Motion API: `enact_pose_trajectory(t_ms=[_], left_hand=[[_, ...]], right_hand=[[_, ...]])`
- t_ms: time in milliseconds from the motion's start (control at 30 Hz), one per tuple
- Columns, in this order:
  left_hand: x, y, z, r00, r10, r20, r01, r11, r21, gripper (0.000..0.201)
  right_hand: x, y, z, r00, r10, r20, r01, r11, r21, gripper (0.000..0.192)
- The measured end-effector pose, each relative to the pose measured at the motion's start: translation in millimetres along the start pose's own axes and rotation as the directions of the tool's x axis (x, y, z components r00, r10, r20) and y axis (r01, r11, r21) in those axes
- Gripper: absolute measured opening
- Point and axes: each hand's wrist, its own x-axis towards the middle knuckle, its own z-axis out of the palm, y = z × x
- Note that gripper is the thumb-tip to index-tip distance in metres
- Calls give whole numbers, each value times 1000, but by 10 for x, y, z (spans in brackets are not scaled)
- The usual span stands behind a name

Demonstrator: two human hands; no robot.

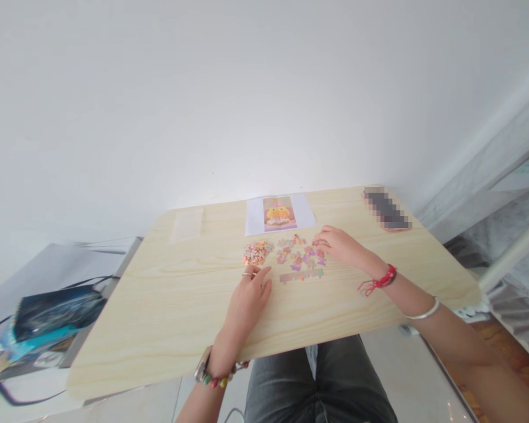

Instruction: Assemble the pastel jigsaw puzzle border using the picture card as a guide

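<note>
Small jigsaw puzzle pieces lie on the wooden table in front of me. A dense heap of puzzle pieces (256, 252) is at the left, and looser pink and purple pieces (297, 259) spread to its right. Nearer to me lies a joined strip of puzzle pieces (301, 275). My left hand (249, 294) rests on the table just below the heap, fingers loosely bent and apart, holding nothing I can see. At the right edge of the loose pieces, my right hand (338, 244) pinches a puzzle piece between its fingertips, which partly hide it.
Behind the pieces lies a printed sheet (256, 216) with a yellow figure picture. A clear flat sheet (187, 225) is on the table (171, 311) at the left. A phone (387, 209), blurred out, lies back right. Bags (57, 311) sit beyond the left edge; a wall stands behind.
</note>
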Motion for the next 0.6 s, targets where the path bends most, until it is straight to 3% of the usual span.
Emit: enact_pose_trajectory(t_ms=[400,600], left_hand=[[37,-2,63,998,-10,-67,10,1000,-5,24],[32,-8,83,997,-10,-81,10,1000,3,22]], right_hand=[[554,-345,195,987,-161,24,161,987,1,11],[634,-360,194,981,-166,103,172,983,-60,7]])
